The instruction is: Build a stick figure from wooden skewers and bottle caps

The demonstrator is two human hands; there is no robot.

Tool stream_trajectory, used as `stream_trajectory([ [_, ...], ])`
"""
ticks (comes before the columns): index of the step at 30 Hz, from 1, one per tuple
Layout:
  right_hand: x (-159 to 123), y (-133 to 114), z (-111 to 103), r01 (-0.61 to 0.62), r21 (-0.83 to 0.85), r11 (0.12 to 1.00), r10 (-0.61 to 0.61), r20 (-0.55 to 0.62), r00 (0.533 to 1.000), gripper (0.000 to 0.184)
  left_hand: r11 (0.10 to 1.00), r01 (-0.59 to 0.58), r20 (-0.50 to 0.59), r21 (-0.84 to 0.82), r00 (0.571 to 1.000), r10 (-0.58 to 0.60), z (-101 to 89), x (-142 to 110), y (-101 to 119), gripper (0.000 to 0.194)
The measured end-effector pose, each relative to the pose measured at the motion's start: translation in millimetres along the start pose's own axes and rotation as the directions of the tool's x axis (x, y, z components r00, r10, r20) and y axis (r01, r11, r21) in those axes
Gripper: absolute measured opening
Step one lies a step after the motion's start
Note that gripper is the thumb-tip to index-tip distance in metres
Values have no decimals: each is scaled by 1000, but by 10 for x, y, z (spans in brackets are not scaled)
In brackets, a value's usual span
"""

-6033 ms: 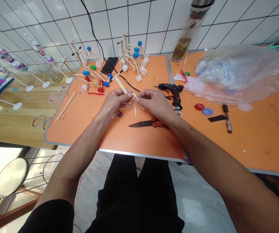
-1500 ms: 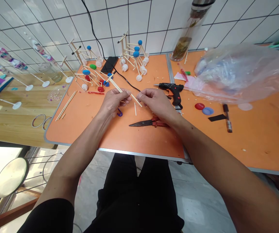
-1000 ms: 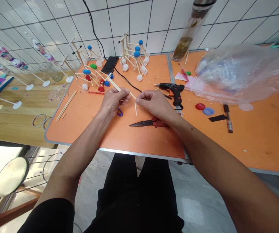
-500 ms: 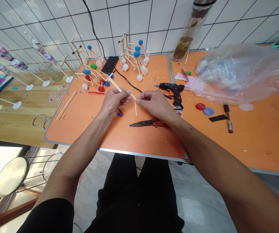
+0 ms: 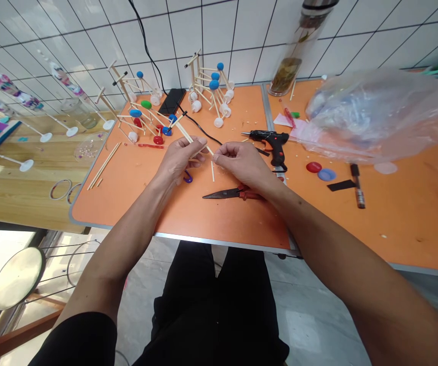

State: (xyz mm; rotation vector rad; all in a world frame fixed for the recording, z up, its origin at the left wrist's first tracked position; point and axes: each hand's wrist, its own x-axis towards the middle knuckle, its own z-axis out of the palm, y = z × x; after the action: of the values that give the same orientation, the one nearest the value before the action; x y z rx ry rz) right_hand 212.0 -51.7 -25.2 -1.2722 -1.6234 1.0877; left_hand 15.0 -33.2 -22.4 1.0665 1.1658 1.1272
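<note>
gripping one wooden stick (image 5: pixel 186 135) in your left hand (image 5: pixel 179 160); your right hand (image 5: pixel 240 162) pinches closed at its tip.

Bright, even daylight over the orange tabletop (image 5: pixel 127 203), apparently from the overexposed window (image 5: pixel 1 269) at lower left; only faint, soft shadows under the left hand (image 5: pixel 177 160) and right hand (image 5: pixel 242 162). Strong fisheye bowing along the white wall tiles (image 5: pixel 188 30), glare on the plastic bag (image 5: pixel 379 117), slight softness toward the edges.
</note>
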Motion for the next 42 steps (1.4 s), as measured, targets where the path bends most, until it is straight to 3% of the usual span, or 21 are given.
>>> stream_trajectory([
  [11,-6,-40,-61,-61,59,996,62,-9,998,11,985,40,10,-165,999,-39,10,-6,107,19],
  [17,11,-14,-66,-74,117,990,74,5,997,14,979,4,44,-206,999,5,12,-16,121,9],
  [22,-2,-9,-67,-45,52,998,44,17,999,23,993,-30,-2,-118,1000,30,-1,-12,105,23],
  [29,22,23,-43,64,26,998,-61,-98,993,37,994,-103,-106,43,989,107,-1,4,57,29],
  [35,-8,-19,-9,64,73,995,-60,-62,996,32,989,-97,-45,109,994,102,44,1,21,33],
  [42,-30,-56,14,-43,234,971,50,-24,998,22,991,-117,24,59,993,116,43,16,-11,34],
])
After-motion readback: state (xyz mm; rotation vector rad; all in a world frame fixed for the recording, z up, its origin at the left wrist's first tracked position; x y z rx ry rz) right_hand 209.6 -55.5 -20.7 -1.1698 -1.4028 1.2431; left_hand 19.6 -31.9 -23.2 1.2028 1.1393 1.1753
